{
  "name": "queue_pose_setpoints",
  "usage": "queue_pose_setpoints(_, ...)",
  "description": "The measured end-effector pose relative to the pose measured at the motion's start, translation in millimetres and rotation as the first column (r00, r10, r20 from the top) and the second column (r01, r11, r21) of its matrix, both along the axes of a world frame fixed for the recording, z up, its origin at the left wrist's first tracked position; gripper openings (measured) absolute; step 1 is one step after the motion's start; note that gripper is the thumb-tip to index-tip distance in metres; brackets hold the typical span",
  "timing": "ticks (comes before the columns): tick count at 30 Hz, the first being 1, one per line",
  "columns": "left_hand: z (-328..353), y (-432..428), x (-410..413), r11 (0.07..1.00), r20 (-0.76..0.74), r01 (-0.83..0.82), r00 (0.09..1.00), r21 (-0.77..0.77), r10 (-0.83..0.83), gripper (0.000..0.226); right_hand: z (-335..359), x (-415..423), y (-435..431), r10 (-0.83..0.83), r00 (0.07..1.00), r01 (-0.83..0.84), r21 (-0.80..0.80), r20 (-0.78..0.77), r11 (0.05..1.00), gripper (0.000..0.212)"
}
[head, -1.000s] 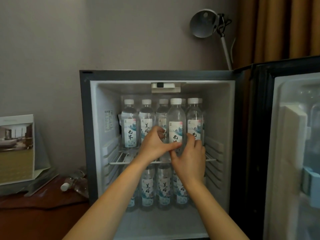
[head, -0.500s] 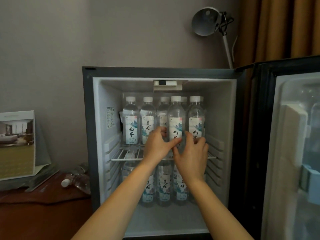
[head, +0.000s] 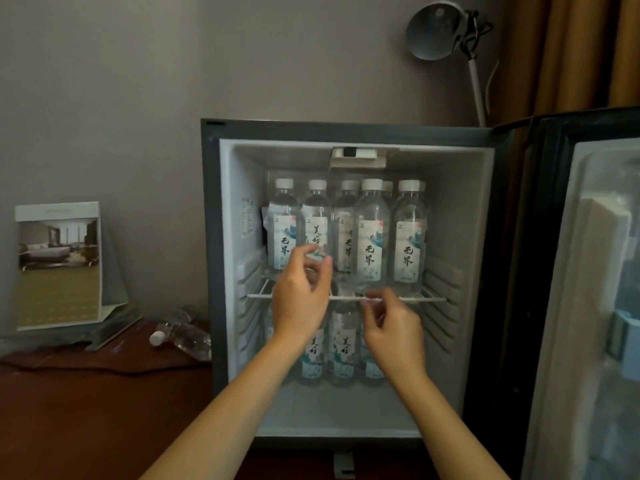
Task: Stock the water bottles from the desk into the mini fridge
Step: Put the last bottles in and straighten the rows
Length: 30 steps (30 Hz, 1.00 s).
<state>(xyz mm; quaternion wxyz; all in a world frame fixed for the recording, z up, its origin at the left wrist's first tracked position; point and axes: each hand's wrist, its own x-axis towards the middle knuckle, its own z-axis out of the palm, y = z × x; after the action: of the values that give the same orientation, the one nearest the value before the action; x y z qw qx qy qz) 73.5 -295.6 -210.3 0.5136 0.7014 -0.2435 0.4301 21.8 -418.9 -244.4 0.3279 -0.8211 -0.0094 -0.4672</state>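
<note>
mini fridge [head: 346, 131], door [head: 588, 341] open: water bottles [head: 370, 244] upright on wire shelf [head: 433, 299] and below; one spare bottle [head: 183, 337] lying on tabletop [head: 86, 427] at left; left hand [head: 301, 299] and right hand [head: 394, 327] before shelf, each grip loosely curled, holding nothing.

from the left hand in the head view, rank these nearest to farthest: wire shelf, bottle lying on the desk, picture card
1. Wire shelf: just behind the left hand, inside the fridge.
2. Lying bottle: on the desk, left of the fridge.
3. Picture card: far left, by the wall.
</note>
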Motion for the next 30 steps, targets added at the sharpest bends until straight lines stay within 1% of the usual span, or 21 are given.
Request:
queue_pose_setpoints(1, -6, 12, -4, 0.999, 0.058, -0.023, 0.998, -0.028, 0.024, 0.031, -4, -2, 7, 0.041, 0.999, -0.042, -0.025, -0.023, 0.999, 0.007)
queue_pose_setpoints(2, -13, 25, -7, 0.998, 0.108, -0.047, 0.993, -0.052, 0.052, 0.027, -7, -3, 16, 0.08, 0.995, -0.083, -0.055, -0.052, 0.995, 0.009)
queue_pose_setpoints(4, -25, 54, -11, 0.991, 0.172, -0.09, 0.979, -0.103, 0.107, 0.026, -12, -3, 36, 0.159, 0.981, -0.172, -0.111, -0.114, 0.979, 0.016)
queue_pose_setpoints(7, -42, 100, -8, 0.966, 0.165, -0.162, 0.967, -0.203, 0.197, 0.025, -17, -1, 72, 0.268, 0.943, -0.3, -0.159, -0.196, 0.941, 0.018)
queue_pose_setpoints(9, -55, 132, 1, 0.942, 0.108, -0.232, 0.959, -0.241, 0.263, 0.023, -20, 2, 100, 0.313, 0.919, -0.362, -0.197, -0.241, 0.911, 0.017)
queue_pose_setpoints(12, -77, 178, 21, 0.891, -0.025, -0.363, 0.929, -0.273, 0.37, 0.021, -22, 9, 147, 0.351, 0.887, -0.434, -0.281, -0.301, 0.856, 0.018)
queue_pose_setpoints(14, -94, 205, 39, 0.842, -0.126, -0.47, 0.882, -0.265, 0.453, 0.022, -21, 17, 181, 0.36, 0.875, -0.468, -0.378, -0.324, 0.799, 0.02)
queue_pose_setpoints(16, -110, 226, 60, 0.799, -0.257, -0.559, 0.824, -0.22, 0.505, 0.02, -19, 31, 212, 0.352, 0.868, -0.487, -0.457, -0.351, 0.745, 0.017)
queue_pose_setpoints(18, -127, 241, 77, 0.778, -0.386, -0.605, 0.767, -0.17, 0.512, 0.017, -19, 53, 239, 0.281, 0.869, -0.472, -0.509, -0.407, 0.72, 0.014)
queue_pose_setpoints(19, -136, 247, 83, 0.772, -0.437, -0.617, 0.743, -0.153, 0.507, 0.018, -22, 67, 251, 0.214, 0.867, -0.449, -0.52, -0.45, 0.727, 0.016)
queue_pose_setpoints(22, -168, 259, 97, 0.755, -0.505, -0.648, 0.687, -0.101, 0.522, 0.019, -44, 119, 281, -0.015, 0.814, -0.353, -0.514, -0.581, 0.782, 0.035)
queue_pose_setpoints(25, -184, 269, 110, 0.774, -0.473, -0.633, 0.672, 0.031, 0.569, 0.024, -80, 177, 302, -0.187, 0.742, -0.224, -0.501, -0.644, 0.836, 0.049)
queue_pose_setpoints(27, -187, 273, 115, 0.755, -0.408, -0.643, 0.659, 0.132, 0.632, 0.029, -102, 211, 309, -0.248, 0.726, -0.145, -0.494, -0.642, 0.857, 0.055)
queue_pose_setpoints(28, -189, 274, 117, 0.745, -0.377, -0.645, 0.655, 0.172, 0.655, 0.031, -112, 225, 309, -0.251, 0.731, -0.106, -0.47, -0.634, 0.877, 0.06)
queue_pose_setpoints(30, -193, 273, 117, 0.747, -0.347, -0.626, 0.665, 0.225, 0.662, 0.035, -128, 247, 306, -0.205, 0.785, -0.023, -0.358, -0.585, 0.933, 0.071)
